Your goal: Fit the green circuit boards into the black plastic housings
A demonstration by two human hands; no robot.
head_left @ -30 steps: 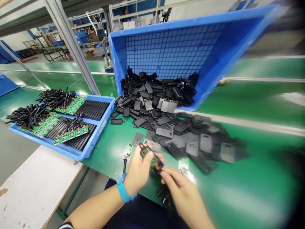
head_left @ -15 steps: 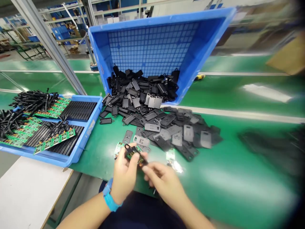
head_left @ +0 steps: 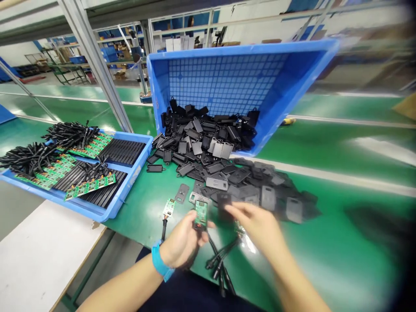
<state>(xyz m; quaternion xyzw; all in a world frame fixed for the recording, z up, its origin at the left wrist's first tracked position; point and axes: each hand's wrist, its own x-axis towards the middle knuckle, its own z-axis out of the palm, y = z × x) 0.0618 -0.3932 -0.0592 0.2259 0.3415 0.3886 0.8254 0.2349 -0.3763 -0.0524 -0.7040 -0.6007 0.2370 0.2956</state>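
My left hand (head_left: 180, 242) is closed around a small black plastic case, with a green circuit board (head_left: 201, 212) facing up in it. To the right, my right hand (head_left: 261, 227) pinches a black plastic cover (head_left: 223, 204) at the near edge of the pile; motion blurs this piece. A loose circuit board (head_left: 168, 209) with a black lead lies left of my left hand. Several black cables with plug ends (head_left: 222, 271) lie between my hands at the bench edge. Beneath my right hand, a board in shiny wrap is partly hidden.
A blue crate (head_left: 240, 50) tipped on its side spills black cases (head_left: 195, 147) onto the green bench (head_left: 325, 255). Flat black covers (head_left: 268, 198) spread rightward. At left, a blue tray (head_left: 112, 212) holds wired boards and black strips. A metal post (head_left: 97, 65) rises behind it.
My right hand has left the case in my left hand and moved to the covers, where it grips one. The left hand has turned the case more upright. The camera view has shifted.
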